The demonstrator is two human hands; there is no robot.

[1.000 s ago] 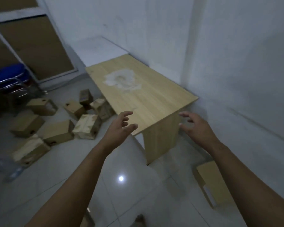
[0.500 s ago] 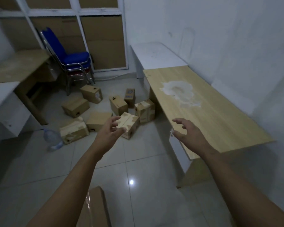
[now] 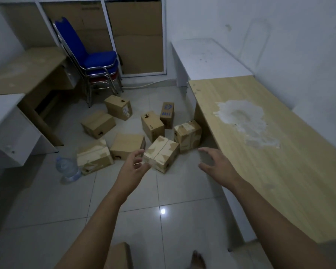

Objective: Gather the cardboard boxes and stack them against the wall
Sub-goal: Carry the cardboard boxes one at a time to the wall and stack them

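Several cardboard boxes lie scattered on the tiled floor ahead. The nearest is a taped box (image 3: 162, 153), with another taped box (image 3: 187, 135) behind it to the right. Further left lie a plain box (image 3: 126, 146) and a torn taped box (image 3: 94, 155). Both my arms reach forward, empty. My left hand (image 3: 133, 167) hovers in front of the nearest box's left corner with its fingers loosely spread. My right hand (image 3: 214, 164) is spread to that box's right, near the wooden table's edge. One more box (image 3: 117, 255) sits by my foot at the bottom edge.
A wooden table (image 3: 279, 171) with a white stain runs along the right wall, a white table (image 3: 208, 59) behind it. Desks (image 3: 12, 113) stand left, stacked blue chairs (image 3: 93, 61) at the back. A plastic water bottle (image 3: 67, 168) lies on the floor left of the boxes.
My view has swung left from the table's end and the wall to the scattered boxes. Both hands stay held out and empty, and the boxes are now closer.
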